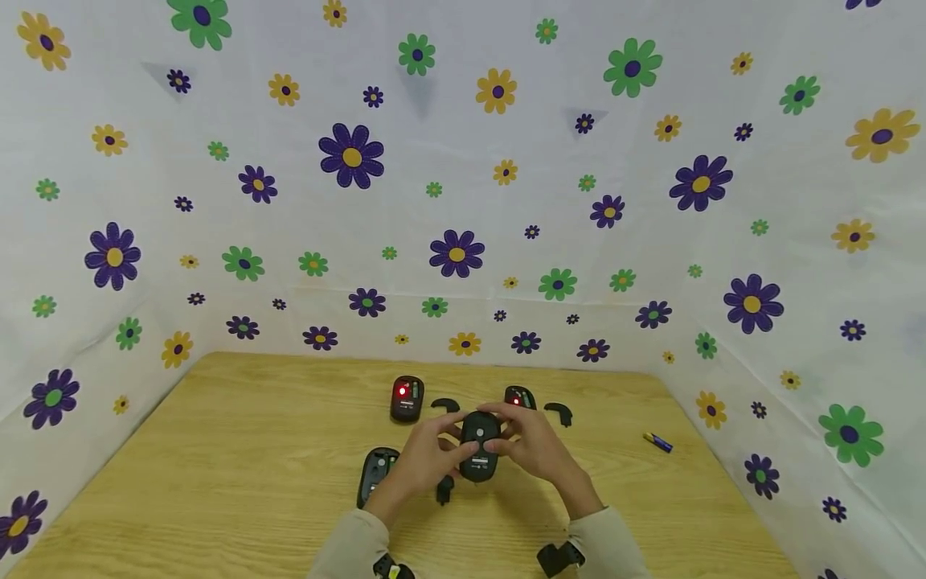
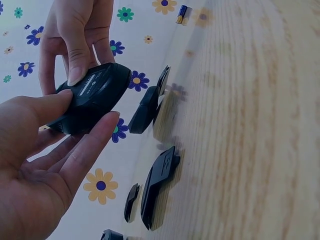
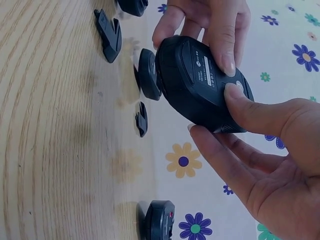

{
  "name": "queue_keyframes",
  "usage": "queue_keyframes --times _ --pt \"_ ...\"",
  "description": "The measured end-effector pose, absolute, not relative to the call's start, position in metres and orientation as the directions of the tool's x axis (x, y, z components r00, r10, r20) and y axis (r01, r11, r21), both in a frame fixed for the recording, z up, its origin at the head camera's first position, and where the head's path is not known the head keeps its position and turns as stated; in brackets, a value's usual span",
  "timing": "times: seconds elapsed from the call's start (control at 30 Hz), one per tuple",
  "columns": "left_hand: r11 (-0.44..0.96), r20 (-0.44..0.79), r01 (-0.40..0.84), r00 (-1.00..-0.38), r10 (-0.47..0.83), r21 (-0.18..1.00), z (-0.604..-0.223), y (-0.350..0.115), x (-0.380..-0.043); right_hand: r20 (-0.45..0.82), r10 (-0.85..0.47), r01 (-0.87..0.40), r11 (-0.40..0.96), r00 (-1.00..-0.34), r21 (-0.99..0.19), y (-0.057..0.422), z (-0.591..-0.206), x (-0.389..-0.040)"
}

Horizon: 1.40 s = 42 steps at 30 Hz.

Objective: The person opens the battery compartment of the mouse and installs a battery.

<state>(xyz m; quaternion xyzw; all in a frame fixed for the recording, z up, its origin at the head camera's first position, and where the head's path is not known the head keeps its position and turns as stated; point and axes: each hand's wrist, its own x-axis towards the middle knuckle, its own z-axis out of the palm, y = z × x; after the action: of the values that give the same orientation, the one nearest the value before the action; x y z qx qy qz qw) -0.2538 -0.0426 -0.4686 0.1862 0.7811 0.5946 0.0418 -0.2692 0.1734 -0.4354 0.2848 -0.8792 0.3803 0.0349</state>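
Observation:
A black computer mouse [image 1: 479,466] is held above the wooden table between both hands, its labelled underside turned up toward me. From one side my left hand [image 1: 427,460] grips it, thumb on the underside and fingers round the edge. My right hand [image 1: 537,444] holds the opposite side the same way, its thumb tip close to the left one. In the right wrist view the white label on the mouse [image 3: 185,80] shows, with the right hand [image 3: 280,170] below and the left hand [image 3: 220,30] above. Part of the mouse's top shell is hidden by fingers.
Two overturned mice, one at left [image 1: 407,406] and one at right [image 1: 526,393], show red lights. Another overturned mouse [image 1: 370,473] lies by the left forearm. Black curved covers [image 1: 444,404] [image 1: 560,412] [image 1: 444,490] lie about. A battery [image 1: 657,441] is far right; flowered cloth surrounds the table [image 1: 253,450].

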Motion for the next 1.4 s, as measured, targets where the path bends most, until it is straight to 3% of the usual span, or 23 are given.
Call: queue_keyframes --times 1.4 --pt "0.214 0.154 0.250 -0.910 0.384 0.944 -0.4701 -0.0418 -0.2547 0.245 -0.465 -0.502 0.582 -0.851 -0.640 0.1728 -0.4337 -0.2684"
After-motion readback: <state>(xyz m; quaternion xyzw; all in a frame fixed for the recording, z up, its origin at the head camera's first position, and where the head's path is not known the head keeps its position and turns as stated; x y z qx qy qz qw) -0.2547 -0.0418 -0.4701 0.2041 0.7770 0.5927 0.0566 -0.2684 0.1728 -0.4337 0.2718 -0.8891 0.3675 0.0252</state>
